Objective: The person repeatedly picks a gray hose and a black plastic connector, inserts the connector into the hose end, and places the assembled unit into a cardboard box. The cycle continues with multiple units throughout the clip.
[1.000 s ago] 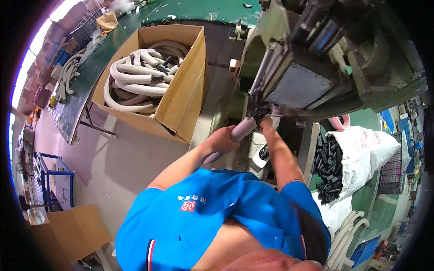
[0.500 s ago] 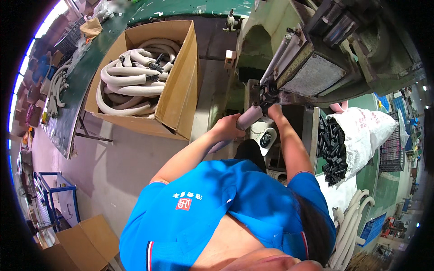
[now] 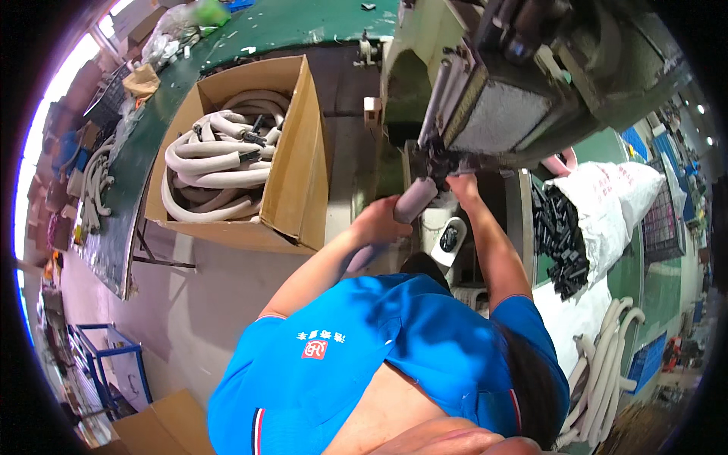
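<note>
Our left hand (image 3: 377, 221) is grasping the foam-like tube (image 3: 416, 199); our right hand (image 3: 461, 184), grip hidden, may be risking pinching, being so near the machine head (image 3: 502, 115).

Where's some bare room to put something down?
On the grey floor between the open cardboard box, the blue frame and the blue shirt. The far green table has bare stretches among small scraps. It's crowded at the machine, where the left hand grips a tube beside the right hand, and farther right, with black pieces and a white sack.
</note>
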Demonstrator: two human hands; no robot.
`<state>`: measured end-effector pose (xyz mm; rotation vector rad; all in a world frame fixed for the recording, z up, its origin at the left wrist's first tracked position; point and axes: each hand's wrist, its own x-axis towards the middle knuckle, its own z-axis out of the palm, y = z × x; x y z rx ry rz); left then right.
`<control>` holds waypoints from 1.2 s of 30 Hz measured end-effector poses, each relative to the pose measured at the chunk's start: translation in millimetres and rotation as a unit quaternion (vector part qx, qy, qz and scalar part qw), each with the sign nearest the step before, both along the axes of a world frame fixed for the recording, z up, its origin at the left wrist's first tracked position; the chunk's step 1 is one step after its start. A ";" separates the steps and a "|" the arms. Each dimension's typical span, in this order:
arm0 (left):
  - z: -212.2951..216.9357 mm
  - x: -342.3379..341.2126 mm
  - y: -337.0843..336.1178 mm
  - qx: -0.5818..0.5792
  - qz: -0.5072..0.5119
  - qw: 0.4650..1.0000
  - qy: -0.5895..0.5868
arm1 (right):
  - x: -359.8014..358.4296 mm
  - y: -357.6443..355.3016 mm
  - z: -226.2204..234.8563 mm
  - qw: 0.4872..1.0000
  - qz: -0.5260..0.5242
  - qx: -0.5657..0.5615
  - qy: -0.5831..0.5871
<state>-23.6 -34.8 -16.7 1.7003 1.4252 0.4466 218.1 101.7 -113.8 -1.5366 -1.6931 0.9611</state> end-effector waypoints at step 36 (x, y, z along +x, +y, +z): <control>19.4 -24.7 -83.9 -0.082 -0.056 0.990 -0.098 | 6.9 -80.9 93.6 0.968 0.041 0.246 -0.012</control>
